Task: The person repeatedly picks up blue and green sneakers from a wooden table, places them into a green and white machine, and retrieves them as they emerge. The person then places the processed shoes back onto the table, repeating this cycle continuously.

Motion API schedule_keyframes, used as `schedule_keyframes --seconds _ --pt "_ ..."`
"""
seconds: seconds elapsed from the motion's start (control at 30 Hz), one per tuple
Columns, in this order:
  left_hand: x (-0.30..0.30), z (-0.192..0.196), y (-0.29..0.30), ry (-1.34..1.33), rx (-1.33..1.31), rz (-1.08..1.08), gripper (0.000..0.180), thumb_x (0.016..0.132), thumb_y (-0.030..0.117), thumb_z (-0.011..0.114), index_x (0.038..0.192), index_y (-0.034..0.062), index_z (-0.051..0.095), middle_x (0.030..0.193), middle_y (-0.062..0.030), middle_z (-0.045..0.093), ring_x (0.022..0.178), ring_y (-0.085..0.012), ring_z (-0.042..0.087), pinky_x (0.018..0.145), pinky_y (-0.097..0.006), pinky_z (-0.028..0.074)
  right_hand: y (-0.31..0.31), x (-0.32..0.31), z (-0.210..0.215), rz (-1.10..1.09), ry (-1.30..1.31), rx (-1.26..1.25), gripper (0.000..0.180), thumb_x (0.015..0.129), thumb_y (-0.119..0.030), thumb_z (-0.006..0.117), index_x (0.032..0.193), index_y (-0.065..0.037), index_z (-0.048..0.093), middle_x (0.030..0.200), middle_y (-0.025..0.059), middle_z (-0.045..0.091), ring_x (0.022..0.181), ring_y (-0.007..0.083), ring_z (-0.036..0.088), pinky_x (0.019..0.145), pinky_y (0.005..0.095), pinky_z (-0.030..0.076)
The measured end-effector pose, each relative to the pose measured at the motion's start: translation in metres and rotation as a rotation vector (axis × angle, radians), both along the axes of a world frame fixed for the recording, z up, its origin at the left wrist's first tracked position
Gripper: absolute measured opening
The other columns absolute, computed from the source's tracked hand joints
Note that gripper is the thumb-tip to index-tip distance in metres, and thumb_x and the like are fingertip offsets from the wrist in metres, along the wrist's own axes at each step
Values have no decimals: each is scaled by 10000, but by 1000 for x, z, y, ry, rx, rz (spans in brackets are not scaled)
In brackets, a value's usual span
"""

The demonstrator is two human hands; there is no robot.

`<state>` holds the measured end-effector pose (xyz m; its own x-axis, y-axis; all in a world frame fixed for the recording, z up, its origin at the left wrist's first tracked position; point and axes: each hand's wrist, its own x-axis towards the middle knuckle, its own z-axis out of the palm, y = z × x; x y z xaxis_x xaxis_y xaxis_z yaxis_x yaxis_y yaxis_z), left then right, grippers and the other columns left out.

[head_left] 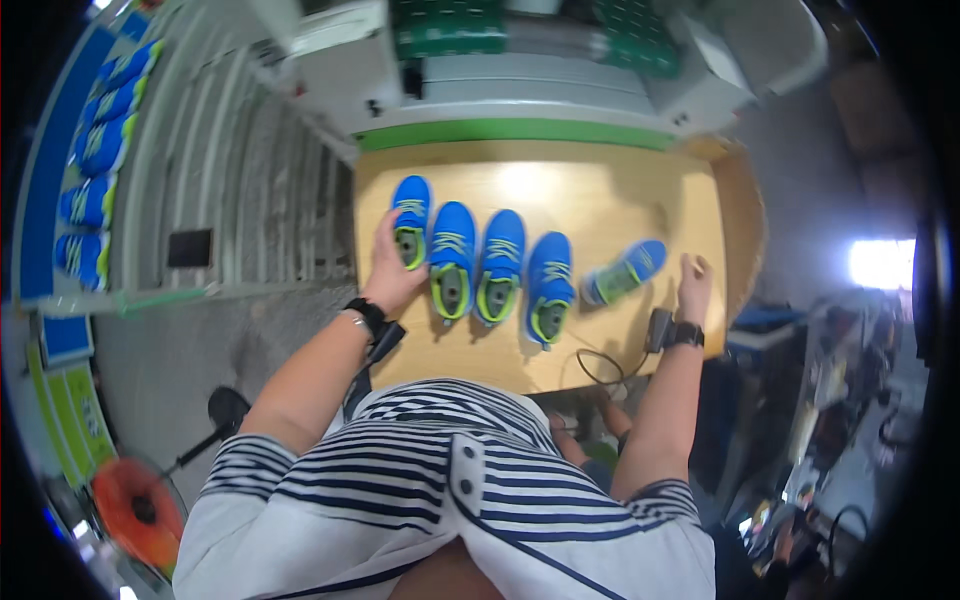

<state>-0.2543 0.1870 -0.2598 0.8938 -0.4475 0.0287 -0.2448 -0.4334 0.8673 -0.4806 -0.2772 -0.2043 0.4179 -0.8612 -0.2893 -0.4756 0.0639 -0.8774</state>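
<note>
Left hand [392, 268] is wrapped around the leftmost blue shoe [410, 220] in the row on the wooden surface [600, 200]; right hand [692, 285] rests spread, empty (tipped shoe [625, 272] just beside it). I'd square heels against neighbours, keeping toes level.

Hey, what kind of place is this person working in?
Probably a shoe factory or packing station. Five blue shoes lie on a wooden table, more of the same shoes fill a rack on the left, and a roller conveyor runs beside the table.
</note>
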Motion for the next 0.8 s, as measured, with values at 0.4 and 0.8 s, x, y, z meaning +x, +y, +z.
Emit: schedule_keyframes --seconds 0.4,0.8 --pt "22 107 59 213 -375 328 981 768 24 766 1564 106 197 1448 -164 431 1378 -270 418 1162 -408 336 97 -20 -39 242 263 -320 854 812 -120 810 1505 67 347 1501 222 423 1384 326 422 1184 409 318" --pt "232 68 179 -362 -13 1298 1012 711 130 812 1526 40 220 1459 -311 357 1335 -455 417 1125 -475 371 190 -3 -24 413 8 -259 656 878 -3 619 1479 13 357 1470 199 421 1369 326 418 1184 408 287"
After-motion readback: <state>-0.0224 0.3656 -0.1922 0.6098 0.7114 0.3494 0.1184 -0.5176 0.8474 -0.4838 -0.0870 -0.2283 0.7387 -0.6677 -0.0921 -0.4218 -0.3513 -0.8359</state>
